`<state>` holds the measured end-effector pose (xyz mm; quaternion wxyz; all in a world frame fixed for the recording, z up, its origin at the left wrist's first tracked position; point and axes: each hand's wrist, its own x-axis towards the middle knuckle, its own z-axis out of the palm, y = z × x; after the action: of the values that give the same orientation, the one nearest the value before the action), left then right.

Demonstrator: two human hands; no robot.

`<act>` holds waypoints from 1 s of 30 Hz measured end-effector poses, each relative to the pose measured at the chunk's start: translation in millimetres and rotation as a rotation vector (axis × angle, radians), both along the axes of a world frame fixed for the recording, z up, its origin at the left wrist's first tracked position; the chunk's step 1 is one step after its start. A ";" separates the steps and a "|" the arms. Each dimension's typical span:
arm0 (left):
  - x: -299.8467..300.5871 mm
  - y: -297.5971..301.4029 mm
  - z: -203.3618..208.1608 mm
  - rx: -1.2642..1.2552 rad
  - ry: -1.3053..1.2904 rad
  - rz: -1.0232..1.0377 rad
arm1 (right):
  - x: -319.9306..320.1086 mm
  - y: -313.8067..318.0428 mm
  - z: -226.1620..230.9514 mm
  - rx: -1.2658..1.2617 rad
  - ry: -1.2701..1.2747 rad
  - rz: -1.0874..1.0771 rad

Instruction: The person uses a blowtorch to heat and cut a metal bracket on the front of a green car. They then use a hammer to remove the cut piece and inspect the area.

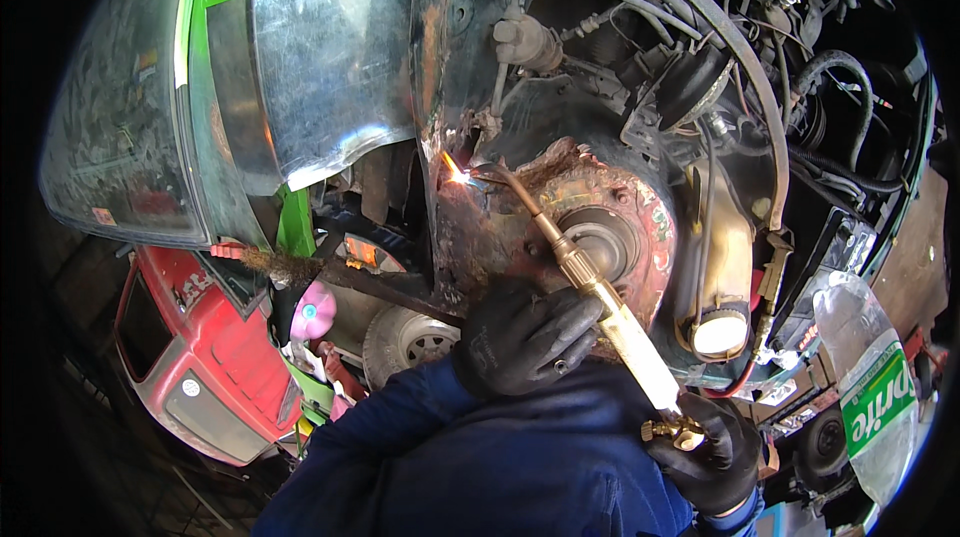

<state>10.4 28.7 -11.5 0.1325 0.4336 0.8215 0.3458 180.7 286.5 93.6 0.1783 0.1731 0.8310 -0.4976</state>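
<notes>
Torch [635, 352] is lit, I've got it over the rusty panel [470, 237], flame [459, 176] right at the panel's upright edge. Right hand [712, 449] holds the torch's rear, fingers wrapped by the brass valves [675, 431]. Left hand [528, 335] has its fingers curled in narrow against the torch's middle; can't tell if they go all the way round.

To do this well, I'd steer from the rear, use the left hand as a steady rest, keep the nozzle's gap to the metal constant and travel slow and even along the edge. Left glove and sleeve should stay clear of sparks; flame well away from the tank [727, 237] and hose [755, 77]. Nudging a valve by accident would likely upset the flame.

Torch's long axis is a diagonal: valves lower right, neck upper left, passing just beside the round mount [597, 245]. Neck bends near the end, so the nozzle points left, at the panel. Exact nozzle-to-metal gap: lost in glare.
</notes>
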 end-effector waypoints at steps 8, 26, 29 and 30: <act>-0.2 -2.4 -0.9 0.024 -0.017 -0.016 | 1.6 0.1 -1.0 0.014 -0.008 0.020; 2.3 -3.5 -0.1 0.007 -0.029 0.023 | 1.6 3.3 -6.8 -0.043 0.079 0.006; 1.7 -3.7 0.2 0.008 -0.029 0.024 | 2.5 4.5 -6.8 -0.050 0.083 0.007; 1.4 -4.0 0.5 0.011 -0.031 0.018 | 2.4 4.9 -6.7 -0.050 0.084 0.010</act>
<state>11.8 24.7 -10.9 0.1399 0.4216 0.8212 0.3582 183.1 291.3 86.9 0.1498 0.1433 0.8261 -0.5241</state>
